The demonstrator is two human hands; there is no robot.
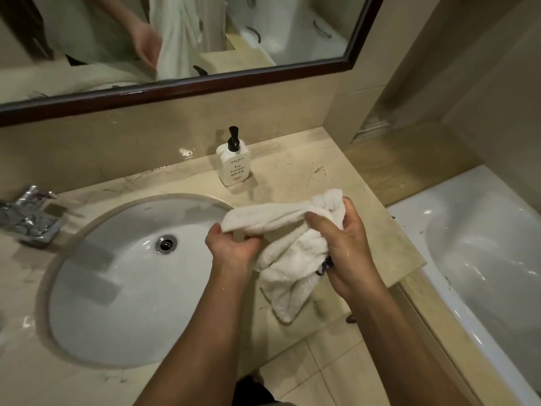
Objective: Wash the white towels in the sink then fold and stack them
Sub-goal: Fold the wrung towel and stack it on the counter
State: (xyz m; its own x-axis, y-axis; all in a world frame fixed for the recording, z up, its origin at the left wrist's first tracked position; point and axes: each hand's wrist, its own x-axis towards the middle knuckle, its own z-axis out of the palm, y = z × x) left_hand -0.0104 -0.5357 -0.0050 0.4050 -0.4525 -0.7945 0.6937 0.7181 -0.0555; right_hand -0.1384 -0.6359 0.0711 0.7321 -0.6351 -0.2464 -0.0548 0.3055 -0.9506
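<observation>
Here the white towel (289, 253) is held in the air by both hands, above the stone counter (295, 171) just to the right of the sink (96, 276) and not over the basin itself. The left hand (231, 247) grips one bunched end, its fingers curled around the cloth, and the right hand (345, 247) grips the other end, thumb and fingers closed on a thick knot of fabric. Between them the towel makes a twisted roll whose long axis runs from lower left to upper right, and a loose part hangs down below the hands. The cloth looks thick and fluffy, probably heavy with water. I judge that this is wringing; the left hand is the nearer to the basin, so the drips would fall on the counter. The basin is smooth white ceramic with a metal drain (166, 244). A soap bottle (233, 164) stands behind, and a chrome tap (29, 218) is at the far left.
</observation>
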